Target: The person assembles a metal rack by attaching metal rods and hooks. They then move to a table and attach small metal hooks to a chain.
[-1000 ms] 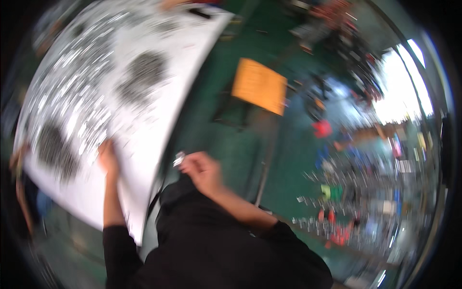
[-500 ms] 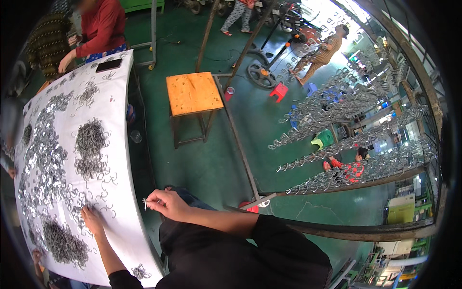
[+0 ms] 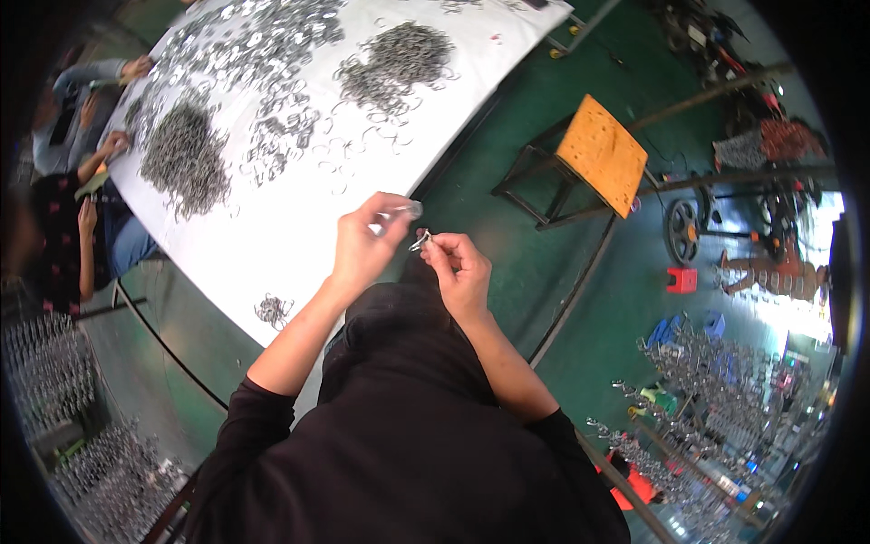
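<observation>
In front of my lap, both hands are raised close together past the table edge. My left hand point(image 3: 362, 243) is smeared by motion, its thumb and fingers pinching a small shiny metal plate point(image 3: 415, 208). Just to the right, my right hand point(image 3: 464, 274) pinches a small bent metal ring point(image 3: 420, 241) between thumb and forefinger. The two metal parts are near each other but apart. On the white-covered table point(image 3: 362, 190) lie scattered shiny metal plates point(image 3: 263, 45), a pile of dark wire rings point(image 3: 186, 159) and another ring pile point(image 3: 408, 54). A smaller ring cluster point(image 3: 273, 310) sits by the near corner.
A wooden-topped stool point(image 3: 603, 154) stands to the right of the table. Racks of hanging metal parts point(image 3: 725, 390) fill the lower right; more hanging parts point(image 3: 54, 372) are at lower left. Co-workers' hands point(image 3: 113, 143) reach to the table's left edge. A red stool point(image 3: 681, 279) stands farther right.
My left hand has lifted off the table and come beside my right hand with a metal plate in it. The view has turned, so the table now lies ahead and the stool farther right.
</observation>
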The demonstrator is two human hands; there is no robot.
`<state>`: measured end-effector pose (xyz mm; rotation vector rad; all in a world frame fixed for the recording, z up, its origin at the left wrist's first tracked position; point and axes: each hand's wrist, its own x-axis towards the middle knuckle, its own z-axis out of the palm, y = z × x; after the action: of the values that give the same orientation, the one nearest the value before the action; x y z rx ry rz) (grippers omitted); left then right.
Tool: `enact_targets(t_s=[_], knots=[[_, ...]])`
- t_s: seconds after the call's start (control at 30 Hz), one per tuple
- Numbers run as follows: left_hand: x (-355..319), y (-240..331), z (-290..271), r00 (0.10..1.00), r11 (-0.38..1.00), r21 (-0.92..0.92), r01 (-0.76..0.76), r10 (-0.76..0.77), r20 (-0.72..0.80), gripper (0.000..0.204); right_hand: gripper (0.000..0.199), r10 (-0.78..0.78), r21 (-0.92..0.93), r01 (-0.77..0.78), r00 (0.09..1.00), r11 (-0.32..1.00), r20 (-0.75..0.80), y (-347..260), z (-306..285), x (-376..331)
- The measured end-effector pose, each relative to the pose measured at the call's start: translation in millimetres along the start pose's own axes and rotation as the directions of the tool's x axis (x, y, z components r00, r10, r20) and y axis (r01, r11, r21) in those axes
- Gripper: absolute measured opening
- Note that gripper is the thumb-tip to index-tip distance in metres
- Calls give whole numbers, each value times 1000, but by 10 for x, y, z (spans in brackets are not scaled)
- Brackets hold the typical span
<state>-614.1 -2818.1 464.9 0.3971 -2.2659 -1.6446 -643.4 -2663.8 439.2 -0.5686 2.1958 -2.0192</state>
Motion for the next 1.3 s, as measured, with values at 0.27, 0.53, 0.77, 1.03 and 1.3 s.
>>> enact_targets(t_s=[0.27,0.53,0.77,1.03,1.3], knots=[[-99,239,44,996,994,105,-38,46,-80,18,6,-60,-49,63,996,997,67,84,125,117],[-76,159,-13,996,991,127,29,-19,-82,17,6,-22,-99,39,987,994,162,121,129,271],[-44,-32,76,987,993,114,-41,58,-151,17,9,25,-103,-3,977,995,212,237,-12,509],[-25,-159,138,989,997,68,41,-31,-147,18,10,-37,-583,346,879,735,475,1018,457,1864],[-56,-203,128,975,995,58,80,-66,-214,17,10,10,-497,322,832,806,555,1064,553,1910]])
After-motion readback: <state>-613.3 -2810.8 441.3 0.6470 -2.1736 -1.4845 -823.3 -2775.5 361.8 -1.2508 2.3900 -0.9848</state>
